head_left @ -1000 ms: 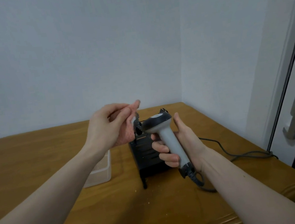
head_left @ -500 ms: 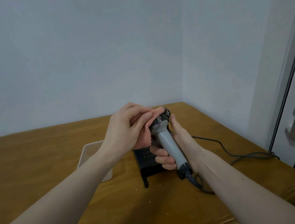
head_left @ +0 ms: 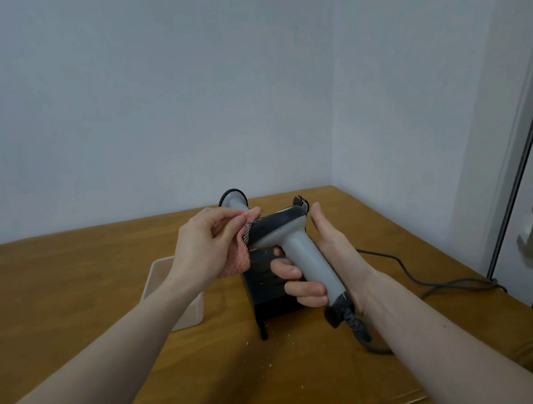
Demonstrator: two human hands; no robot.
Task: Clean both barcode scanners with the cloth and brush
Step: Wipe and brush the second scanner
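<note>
Head camera looks down on our two bare forearms over a brown wooden surface (head_left: 68, 293) set in the corner of a pale room. Our right hand (head_left: 329, 261) grips the grey handle of a barcode scanner (head_left: 301, 251), fingers curled round its front, thumb straight up beside the dark head. We hold the scanner above the surface, head tipped to the left, and its coiled cable (head_left: 357, 323) hangs from the butt of the handle. Our left hand (head_left: 204, 249) pinches a pink cloth (head_left: 237, 259) between thumb and fingers and presses it against the front end of the scanner's head; the rest of the cloth hangs under the palm. Behind the left hand the top of a second scanner (head_left: 234, 200) shows, grey with a black rim, most of it hidden. Under the hands stands a black box-like stand (head_left: 270, 297) on the surface, with a few pale crumbs near its foot. Left of it lies a clear plastic container (head_left: 176, 300), partly covered by our left forearm. A dark cord (head_left: 436, 283) trails over the surface to the right edge.
</note>
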